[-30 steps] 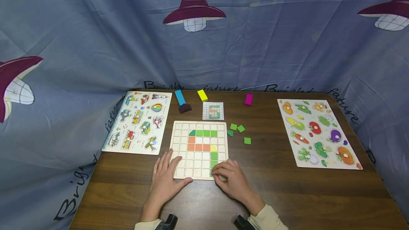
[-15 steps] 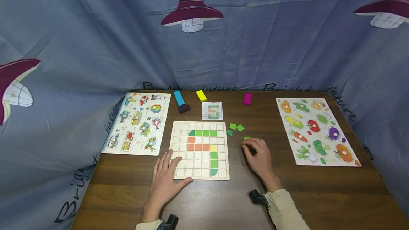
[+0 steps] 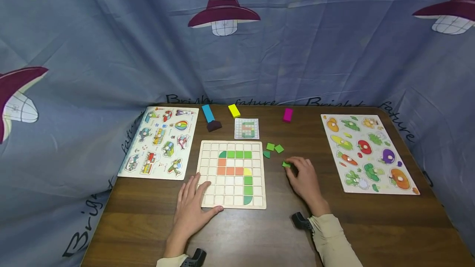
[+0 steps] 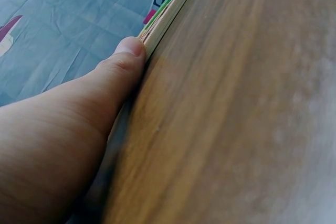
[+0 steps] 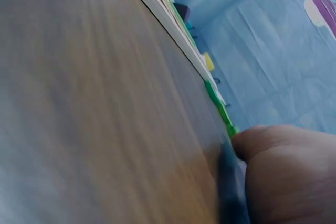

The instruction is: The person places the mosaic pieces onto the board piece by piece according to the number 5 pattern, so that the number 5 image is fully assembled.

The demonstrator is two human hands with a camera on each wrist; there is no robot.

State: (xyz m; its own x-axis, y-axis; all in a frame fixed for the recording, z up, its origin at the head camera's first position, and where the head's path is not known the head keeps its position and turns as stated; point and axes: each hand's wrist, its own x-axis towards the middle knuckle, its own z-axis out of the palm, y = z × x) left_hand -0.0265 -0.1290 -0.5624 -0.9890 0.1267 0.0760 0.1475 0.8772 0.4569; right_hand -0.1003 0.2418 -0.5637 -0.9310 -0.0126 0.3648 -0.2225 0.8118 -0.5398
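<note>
My right hand (image 3: 305, 180) pinches a small green square tile (image 3: 286, 164) between thumb and fingertips, to the right of the board. In the right wrist view the thumb (image 5: 283, 145) meets the green piece. A pale wooden grid board (image 3: 226, 195) lies in front of me, with green, orange and yellow tiles set in its cells. A rounded green tile (image 3: 248, 200) sits in its bottom row. My left hand (image 3: 191, 209) rests with fingers spread at the board's lower left corner, its thumb (image 4: 128, 51) against the near edge.
Two green squares (image 3: 278, 148) and a rounded green piece (image 3: 266, 154) lie right of the board. Behind it are a pattern card (image 3: 246, 129) and blue (image 3: 208, 113), dark, yellow (image 3: 234, 111) and magenta (image 3: 288, 114) blocks. Picture boards flank it, vehicles (image 3: 157, 147) left, vegetables (image 3: 367, 155) right.
My right hand has moved from the board's lower right corner out to the loose green square and now pinches it. The rounded tile it covered is uncovered. The left hand stays put.
</note>
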